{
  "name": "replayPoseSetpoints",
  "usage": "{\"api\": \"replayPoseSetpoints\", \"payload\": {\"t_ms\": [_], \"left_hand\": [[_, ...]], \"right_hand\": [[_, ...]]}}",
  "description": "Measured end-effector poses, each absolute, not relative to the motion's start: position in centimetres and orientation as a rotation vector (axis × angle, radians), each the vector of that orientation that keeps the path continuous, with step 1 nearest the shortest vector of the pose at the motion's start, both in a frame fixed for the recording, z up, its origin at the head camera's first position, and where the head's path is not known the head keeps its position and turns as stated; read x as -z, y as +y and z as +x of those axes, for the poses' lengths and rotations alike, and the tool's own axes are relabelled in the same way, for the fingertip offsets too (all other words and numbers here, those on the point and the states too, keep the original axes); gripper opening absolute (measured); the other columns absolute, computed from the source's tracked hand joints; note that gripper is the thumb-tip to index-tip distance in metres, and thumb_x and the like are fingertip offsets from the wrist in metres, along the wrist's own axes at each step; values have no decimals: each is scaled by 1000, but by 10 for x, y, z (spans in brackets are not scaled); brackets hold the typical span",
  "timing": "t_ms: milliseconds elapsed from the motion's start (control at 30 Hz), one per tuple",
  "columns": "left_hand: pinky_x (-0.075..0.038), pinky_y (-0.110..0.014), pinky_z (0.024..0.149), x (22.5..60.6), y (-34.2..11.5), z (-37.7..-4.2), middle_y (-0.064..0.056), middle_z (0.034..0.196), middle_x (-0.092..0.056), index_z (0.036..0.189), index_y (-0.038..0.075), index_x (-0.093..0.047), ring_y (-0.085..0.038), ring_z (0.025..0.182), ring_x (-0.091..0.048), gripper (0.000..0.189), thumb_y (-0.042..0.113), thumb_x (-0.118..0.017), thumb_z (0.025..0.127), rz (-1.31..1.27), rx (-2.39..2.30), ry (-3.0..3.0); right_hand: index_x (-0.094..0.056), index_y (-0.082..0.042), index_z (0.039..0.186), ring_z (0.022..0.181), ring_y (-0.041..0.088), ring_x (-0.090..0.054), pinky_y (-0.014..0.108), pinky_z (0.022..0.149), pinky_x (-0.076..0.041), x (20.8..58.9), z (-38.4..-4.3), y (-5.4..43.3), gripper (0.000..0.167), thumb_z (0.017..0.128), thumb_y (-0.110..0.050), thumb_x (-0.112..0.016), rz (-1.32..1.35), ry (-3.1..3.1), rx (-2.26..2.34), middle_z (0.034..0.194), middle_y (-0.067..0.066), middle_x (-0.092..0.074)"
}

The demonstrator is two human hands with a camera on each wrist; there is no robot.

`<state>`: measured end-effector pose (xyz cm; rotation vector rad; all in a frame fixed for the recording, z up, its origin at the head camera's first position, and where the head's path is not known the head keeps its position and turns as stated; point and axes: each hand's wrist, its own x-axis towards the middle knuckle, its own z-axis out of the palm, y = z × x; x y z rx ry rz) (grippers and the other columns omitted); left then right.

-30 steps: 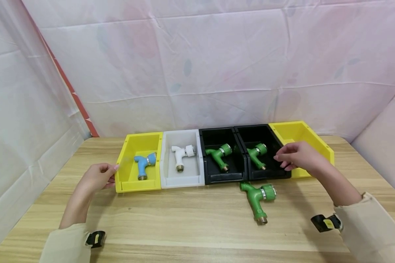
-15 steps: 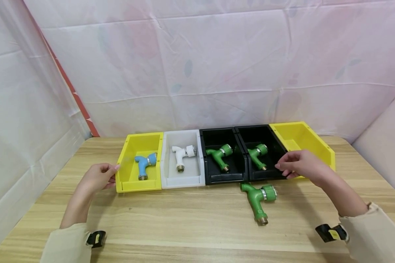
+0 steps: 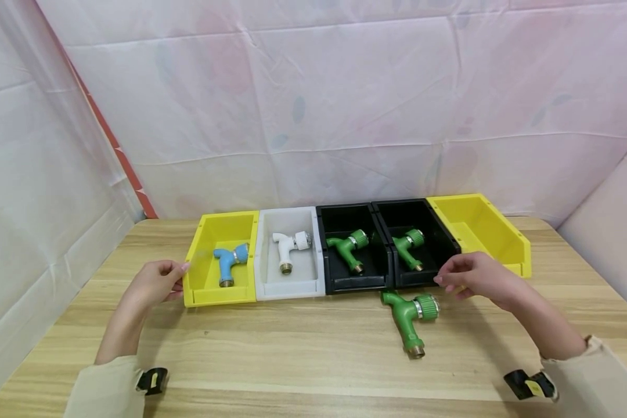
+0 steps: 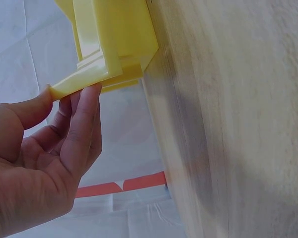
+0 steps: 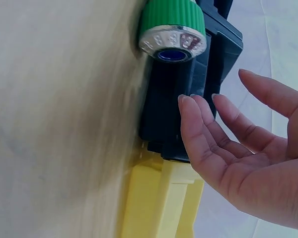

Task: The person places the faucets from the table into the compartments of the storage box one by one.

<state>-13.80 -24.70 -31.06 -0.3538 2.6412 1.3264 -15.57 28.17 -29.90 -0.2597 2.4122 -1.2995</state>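
Observation:
My left hand (image 3: 154, 283) pinches the left rim of the left yellow bin (image 3: 190, 281), thumb above and fingers below, as the left wrist view shows. A blue tap (image 3: 226, 267) lies in that bin. My right hand (image 3: 478, 280) is at the front right corner of the right black bin (image 3: 423, 280). In the right wrist view its thumb stands apart from its loosely bent fingers (image 5: 191, 124), with nothing between them. One green tap (image 3: 407, 247) lies in this black bin. A larger-looking green tap (image 3: 410, 322) lies on the table in front, left of my right hand.
Between the yellow bins stand a white bin (image 3: 289, 288) with a white tap (image 3: 286, 249) and another black bin (image 3: 357, 283) with a green tap (image 3: 347, 248). The right yellow bin (image 3: 493, 226) ends the row. A pale cloth (image 3: 345, 104) hangs behind the wooden table (image 3: 271, 360).
My right hand has come down and toward the front, from over the right bins to the front corner of the right black bin. My left hand stays at the yellow rim.

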Motion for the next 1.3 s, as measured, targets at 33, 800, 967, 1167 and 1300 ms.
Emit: {"api": "replayPoseSetpoints", "payload": {"t_ms": [33, 800, 967, 1167, 1300], "left_hand": [[-54, -26, 65, 311, -247, -138, -13, 87, -52, 104, -10, -52, -18, 75, -54, 37, 24, -42, 98, -355, -1327, 2641], [-54, -26, 66, 310, -247, -139, -13, 87, -52, 105, -12, -52, -19, 76, -54, 39, 25, -41, 98, -330, -1331, 2639], [-54, -26, 66, 310, -248, -139, -13, 87, -52, 107, -12, -51, -19, 75, -54, 40, 25, -41, 98, -325, -1335, 2637], [-54, -26, 65, 310, -248, -138, -13, 86, -51, 106, -13, -51, -19, 74, -54, 39, 25, -41, 99, -323, -1336, 2642], [-54, -25, 65, 310, -247, -138, -13, 86, -52, 106, -13, -51, -18, 74, -54, 39, 24, -41, 99, -325, -1337, 2641]], "right_hand": [[-57, 11, 97, 75, 22, -57, 36, 66, -54, 300, -155, 282, 21, 89, -7, -57, -264, 2406, 1300, 91, 14, -62], [-54, 15, 108, 77, 23, -61, 37, 68, -54, 317, -150, 280, 37, 85, -13, -64, -350, 2245, 1283, 89, 11, -62], [-51, 19, 110, 77, 21, -62, 36, 68, -54, 320, -150, 281, 40, 85, -10, -63, -379, 2215, 1300, 90, 11, -62], [-49, 20, 111, 77, 18, -62, 34, 69, -54, 323, -150, 282, 40, 85, -8, -63, -394, 2188, 1315, 92, 12, -62], [-48, 21, 111, 78, 18, -61, 34, 69, -54, 325, -150, 282, 41, 84, -6, -63, -398, 2179, 1324, 94, 14, -62]]}}
